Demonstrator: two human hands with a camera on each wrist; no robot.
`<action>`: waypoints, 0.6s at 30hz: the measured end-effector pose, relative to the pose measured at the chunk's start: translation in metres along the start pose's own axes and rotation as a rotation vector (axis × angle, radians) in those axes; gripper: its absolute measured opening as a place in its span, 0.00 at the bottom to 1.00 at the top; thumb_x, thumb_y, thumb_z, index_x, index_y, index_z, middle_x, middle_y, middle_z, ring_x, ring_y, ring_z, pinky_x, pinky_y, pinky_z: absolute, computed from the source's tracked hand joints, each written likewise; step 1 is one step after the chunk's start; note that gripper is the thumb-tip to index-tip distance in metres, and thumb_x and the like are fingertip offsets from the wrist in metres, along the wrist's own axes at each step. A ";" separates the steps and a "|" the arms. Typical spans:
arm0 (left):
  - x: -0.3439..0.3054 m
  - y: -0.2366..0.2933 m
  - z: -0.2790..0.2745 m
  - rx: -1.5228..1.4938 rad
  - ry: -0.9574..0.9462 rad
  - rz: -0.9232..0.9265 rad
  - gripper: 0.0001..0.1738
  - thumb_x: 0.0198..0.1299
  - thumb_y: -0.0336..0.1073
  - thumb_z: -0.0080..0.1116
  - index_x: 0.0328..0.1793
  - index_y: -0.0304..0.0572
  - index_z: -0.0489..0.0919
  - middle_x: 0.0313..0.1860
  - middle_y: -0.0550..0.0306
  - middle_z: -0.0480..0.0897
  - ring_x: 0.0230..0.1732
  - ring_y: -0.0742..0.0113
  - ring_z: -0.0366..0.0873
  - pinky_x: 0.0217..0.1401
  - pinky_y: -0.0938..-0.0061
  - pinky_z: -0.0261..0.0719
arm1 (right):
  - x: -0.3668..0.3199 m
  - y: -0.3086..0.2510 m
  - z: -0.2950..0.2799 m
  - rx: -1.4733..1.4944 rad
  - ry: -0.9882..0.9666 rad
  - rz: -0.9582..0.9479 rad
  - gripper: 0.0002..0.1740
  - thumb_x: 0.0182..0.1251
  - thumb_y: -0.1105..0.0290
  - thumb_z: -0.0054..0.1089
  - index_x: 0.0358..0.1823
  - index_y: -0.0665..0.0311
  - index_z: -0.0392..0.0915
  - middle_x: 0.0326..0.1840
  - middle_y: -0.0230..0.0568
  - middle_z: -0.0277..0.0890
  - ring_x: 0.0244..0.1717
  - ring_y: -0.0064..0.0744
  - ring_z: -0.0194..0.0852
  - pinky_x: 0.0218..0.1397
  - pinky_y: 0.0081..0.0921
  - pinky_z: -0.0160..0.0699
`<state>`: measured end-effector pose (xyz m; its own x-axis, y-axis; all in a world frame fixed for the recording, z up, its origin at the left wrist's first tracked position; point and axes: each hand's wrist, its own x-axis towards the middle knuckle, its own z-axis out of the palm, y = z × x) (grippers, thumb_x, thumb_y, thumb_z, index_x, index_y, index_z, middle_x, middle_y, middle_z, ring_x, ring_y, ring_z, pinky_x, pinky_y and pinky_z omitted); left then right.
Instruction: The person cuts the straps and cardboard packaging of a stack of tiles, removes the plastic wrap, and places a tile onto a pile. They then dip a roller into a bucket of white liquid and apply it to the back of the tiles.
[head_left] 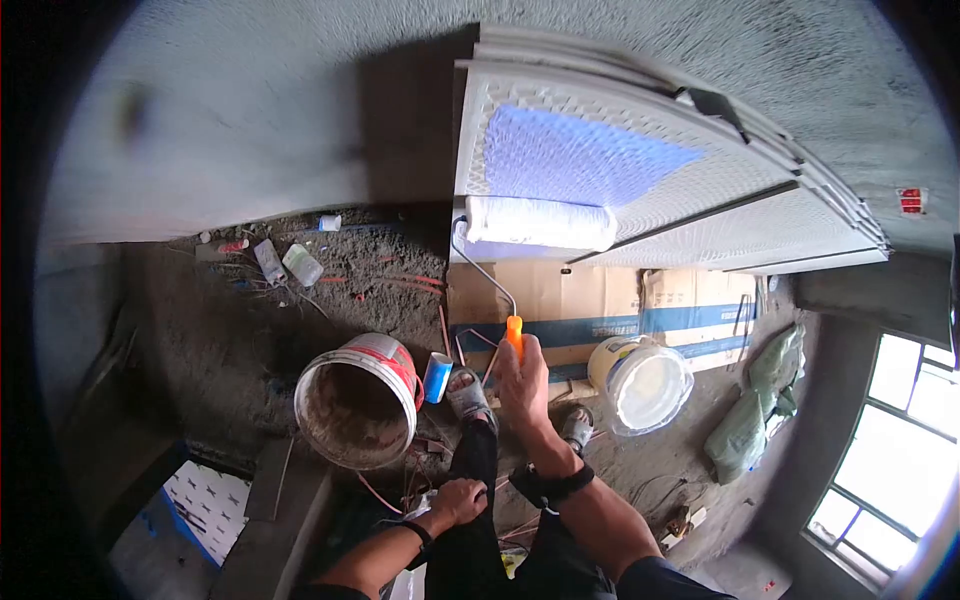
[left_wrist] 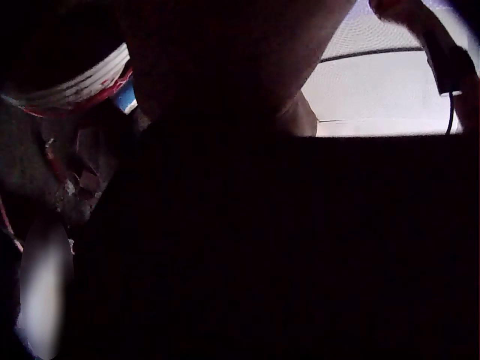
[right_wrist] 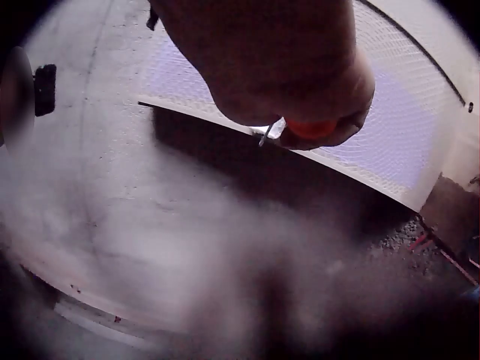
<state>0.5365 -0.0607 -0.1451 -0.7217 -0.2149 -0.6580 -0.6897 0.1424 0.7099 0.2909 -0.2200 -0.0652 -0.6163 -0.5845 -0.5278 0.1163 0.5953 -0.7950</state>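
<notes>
In the head view, the right hand [head_left: 524,385] grips the orange handle [head_left: 514,330] of a paint roller. The white roller sleeve [head_left: 540,222] lies across the near-left part of a textured white panel [head_left: 690,215], below a bluish-violet coated patch [head_left: 580,155]. The right wrist view shows the right hand [right_wrist: 300,82] curled round the orange handle [right_wrist: 310,129], with the sleeve mostly hidden. The left hand [head_left: 460,502] rests on the dark-trousered leg, loosely curled and holding nothing. Its fingers are too dark to make out in the left wrist view.
Cardboard [head_left: 545,290] lies below the stacked panels. A red-and-white bucket [head_left: 388,352] stands left of the feet, beside a blue can [head_left: 437,378]. A pale bucket [head_left: 650,390] stands at right, near a green sack [head_left: 745,435]. Debris and red tubing lie on the rough floor.
</notes>
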 end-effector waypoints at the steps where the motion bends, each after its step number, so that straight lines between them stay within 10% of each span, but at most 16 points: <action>1: -0.001 -0.002 0.005 0.034 0.019 0.036 0.17 0.58 0.46 0.54 0.46 0.45 0.82 0.41 0.43 0.84 0.47 0.46 0.81 0.52 0.54 0.78 | -0.009 -0.020 -0.004 0.075 -0.020 0.020 0.14 0.76 0.59 0.49 0.40 0.63 0.66 0.24 0.31 0.67 0.20 0.17 0.62 0.22 0.21 0.63; 6: -0.007 -0.015 0.029 0.133 -0.050 0.082 0.18 0.58 0.46 0.53 0.46 0.44 0.81 0.41 0.42 0.83 0.48 0.44 0.80 0.52 0.53 0.78 | -0.030 -0.069 -0.021 0.108 -0.018 -0.086 0.14 0.76 0.61 0.48 0.44 0.67 0.66 0.25 0.38 0.69 0.20 0.24 0.70 0.22 0.28 0.75; 18: -0.029 -0.015 0.017 0.137 -0.314 0.008 0.23 0.64 0.46 0.52 0.59 0.37 0.76 0.55 0.40 0.79 0.59 0.42 0.75 0.59 0.50 0.73 | -0.048 -0.119 -0.040 0.226 -0.009 -0.231 0.13 0.77 0.63 0.48 0.44 0.68 0.66 0.24 0.32 0.65 0.24 0.17 0.60 0.24 0.23 0.64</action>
<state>0.5670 -0.0398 -0.1415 -0.6954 0.0914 -0.7128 -0.6702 0.2755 0.6892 0.2752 -0.2410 0.0668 -0.6400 -0.6953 -0.3272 0.1449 0.3091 -0.9399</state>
